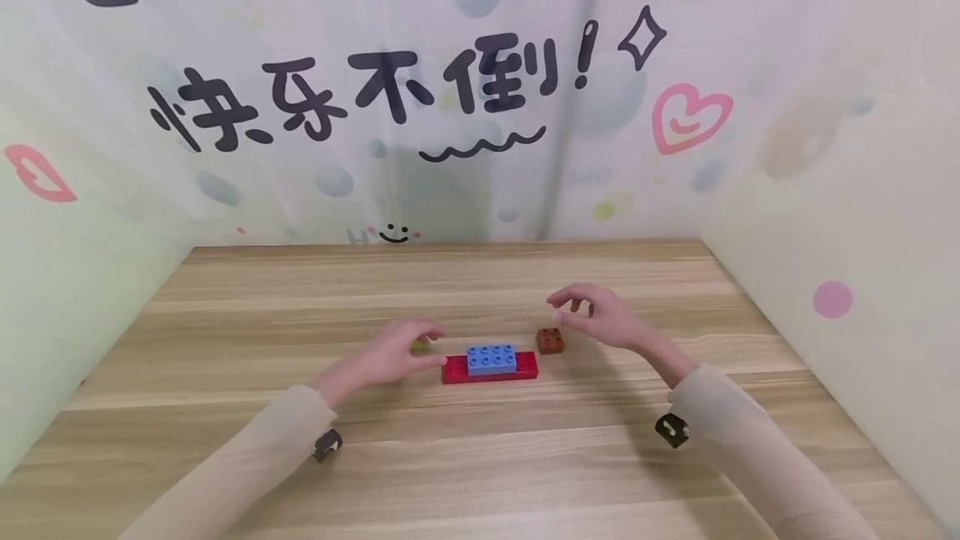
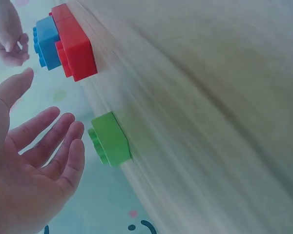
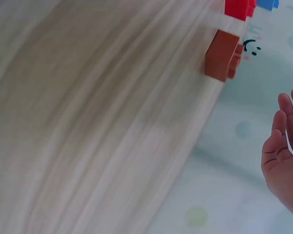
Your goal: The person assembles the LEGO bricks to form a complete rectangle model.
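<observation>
A blue toy building brick (image 1: 491,359) sits on top of a long red brick (image 1: 454,369) on the table. Just right of them lies a small brown brick (image 1: 550,341). The green brick (image 2: 111,140) stands apart from the red one in the left wrist view; in the head view the left hand mostly hides it. My left hand (image 1: 393,352) hovers over the green brick by the red brick's left end, fingers spread loosely and holding nothing. Above and slightly right of the brown brick (image 3: 222,56), my right hand (image 1: 600,317) is raised with relaxed fingers, also holding nothing.
The wood-grain table (image 1: 480,473) is bounded by a printed back curtain (image 1: 450,190) and pale side walls (image 1: 840,215). Dark wrist pieces (image 1: 327,445) show at both sleeves.
</observation>
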`<action>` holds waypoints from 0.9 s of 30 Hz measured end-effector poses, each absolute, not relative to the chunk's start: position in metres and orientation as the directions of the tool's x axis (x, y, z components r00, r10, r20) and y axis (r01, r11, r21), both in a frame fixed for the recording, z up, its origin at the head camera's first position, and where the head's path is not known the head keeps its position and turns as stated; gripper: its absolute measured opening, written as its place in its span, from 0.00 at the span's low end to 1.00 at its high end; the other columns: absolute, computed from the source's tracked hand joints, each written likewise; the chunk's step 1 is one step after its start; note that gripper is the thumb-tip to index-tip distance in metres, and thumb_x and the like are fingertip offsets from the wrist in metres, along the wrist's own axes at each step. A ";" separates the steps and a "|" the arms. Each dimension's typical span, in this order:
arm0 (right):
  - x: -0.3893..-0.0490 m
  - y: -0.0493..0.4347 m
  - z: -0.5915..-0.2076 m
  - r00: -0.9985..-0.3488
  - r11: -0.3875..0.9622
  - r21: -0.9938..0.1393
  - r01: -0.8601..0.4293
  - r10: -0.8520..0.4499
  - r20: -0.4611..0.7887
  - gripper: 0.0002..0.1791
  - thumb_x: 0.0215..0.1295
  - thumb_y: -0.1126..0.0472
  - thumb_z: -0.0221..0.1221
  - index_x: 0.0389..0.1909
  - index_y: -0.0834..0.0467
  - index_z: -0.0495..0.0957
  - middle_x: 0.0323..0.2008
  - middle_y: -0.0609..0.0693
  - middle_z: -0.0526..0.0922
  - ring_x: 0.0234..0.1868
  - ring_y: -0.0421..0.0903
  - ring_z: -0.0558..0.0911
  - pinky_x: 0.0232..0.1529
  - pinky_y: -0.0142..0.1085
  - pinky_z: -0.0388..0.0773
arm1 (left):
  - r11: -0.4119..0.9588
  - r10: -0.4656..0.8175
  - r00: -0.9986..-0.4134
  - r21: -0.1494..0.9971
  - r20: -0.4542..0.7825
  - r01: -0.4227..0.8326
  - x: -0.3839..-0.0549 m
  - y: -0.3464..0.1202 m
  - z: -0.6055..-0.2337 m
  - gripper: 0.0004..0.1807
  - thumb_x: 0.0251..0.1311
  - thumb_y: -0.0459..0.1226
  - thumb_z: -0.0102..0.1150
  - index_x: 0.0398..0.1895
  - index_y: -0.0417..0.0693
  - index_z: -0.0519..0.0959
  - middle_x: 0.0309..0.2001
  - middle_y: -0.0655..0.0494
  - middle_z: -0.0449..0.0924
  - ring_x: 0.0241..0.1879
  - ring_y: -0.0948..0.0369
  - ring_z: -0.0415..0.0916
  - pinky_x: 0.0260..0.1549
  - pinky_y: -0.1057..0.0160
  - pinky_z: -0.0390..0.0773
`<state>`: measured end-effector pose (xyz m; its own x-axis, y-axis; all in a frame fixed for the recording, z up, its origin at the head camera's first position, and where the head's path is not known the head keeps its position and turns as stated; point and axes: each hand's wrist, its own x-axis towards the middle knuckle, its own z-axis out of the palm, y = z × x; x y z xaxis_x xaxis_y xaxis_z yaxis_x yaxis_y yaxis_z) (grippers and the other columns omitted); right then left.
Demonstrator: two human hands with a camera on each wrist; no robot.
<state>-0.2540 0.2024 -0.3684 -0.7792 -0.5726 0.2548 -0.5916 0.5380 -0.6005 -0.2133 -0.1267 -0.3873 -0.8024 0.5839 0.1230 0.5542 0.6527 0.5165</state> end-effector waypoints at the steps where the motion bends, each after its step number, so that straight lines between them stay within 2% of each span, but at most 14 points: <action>1: -0.255 0.206 -0.370 -0.783 0.543 -0.600 -0.588 -0.568 0.253 0.13 0.57 0.62 0.59 0.44 0.60 0.76 0.41 0.55 0.78 0.35 0.43 0.72 0.30 0.37 0.70 | 0.657 0.586 -0.802 0.513 0.114 0.553 -0.213 -0.125 -0.387 0.26 0.51 0.45 0.60 0.49 0.37 0.73 0.44 0.48 0.75 0.42 0.52 0.72 0.41 0.55 0.71; 8: -0.258 0.221 -0.377 -0.800 0.553 -0.623 -0.554 -0.560 0.215 0.15 0.55 0.65 0.59 0.44 0.64 0.75 0.41 0.57 0.77 0.34 0.45 0.73 0.30 0.37 0.70 | 0.676 0.616 -0.785 0.471 0.063 0.567 -0.208 -0.103 -0.382 0.29 0.52 0.49 0.59 0.54 0.42 0.70 0.48 0.51 0.72 0.45 0.57 0.70 0.42 0.57 0.70; 12: -0.260 0.225 -0.380 -0.814 0.575 -0.636 -0.515 -0.561 0.152 0.17 0.55 0.63 0.60 0.45 0.63 0.75 0.42 0.56 0.77 0.35 0.45 0.72 0.29 0.36 0.70 | 0.687 0.626 -0.778 0.434 0.057 0.584 -0.207 -0.092 -0.382 0.29 0.52 0.51 0.57 0.54 0.45 0.70 0.52 0.50 0.70 0.51 0.55 0.65 0.48 0.54 0.65; 15: -0.261 0.225 -0.383 -0.807 0.586 -0.635 -0.503 -0.581 0.103 0.18 0.54 0.61 0.60 0.47 0.63 0.74 0.43 0.55 0.77 0.36 0.45 0.72 0.32 0.38 0.70 | 0.691 0.633 -0.772 0.410 0.053 0.595 -0.206 -0.086 -0.383 0.28 0.53 0.52 0.56 0.54 0.46 0.71 0.54 0.49 0.68 0.55 0.53 0.62 0.52 0.53 0.62; 21: -0.264 0.221 -0.387 -0.779 0.600 -0.627 -0.496 -0.627 0.016 0.21 0.54 0.59 0.60 0.49 0.62 0.72 0.44 0.53 0.76 0.40 0.46 0.73 0.39 0.40 0.69 | 0.679 0.649 -0.756 0.386 0.082 0.624 -0.209 -0.080 -0.389 0.26 0.53 0.50 0.57 0.52 0.45 0.72 0.51 0.51 0.71 0.51 0.56 0.66 0.49 0.56 0.66; 27: -0.265 0.216 -0.389 -0.762 0.614 -0.603 -0.510 -0.648 -0.015 0.23 0.51 0.59 0.62 0.49 0.62 0.72 0.44 0.52 0.76 0.40 0.47 0.73 0.40 0.40 0.70 | 0.668 0.651 -0.754 0.405 0.088 0.625 -0.210 -0.079 -0.389 0.24 0.54 0.47 0.57 0.52 0.44 0.72 0.51 0.51 0.71 0.52 0.56 0.66 0.49 0.56 0.65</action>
<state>-0.2652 0.2158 -0.3886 -0.7619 -0.6475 -0.0148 -0.5097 0.6135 -0.6032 -0.2098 -0.0794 -0.3889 -0.7537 0.6513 0.0880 0.6245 0.6679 0.4049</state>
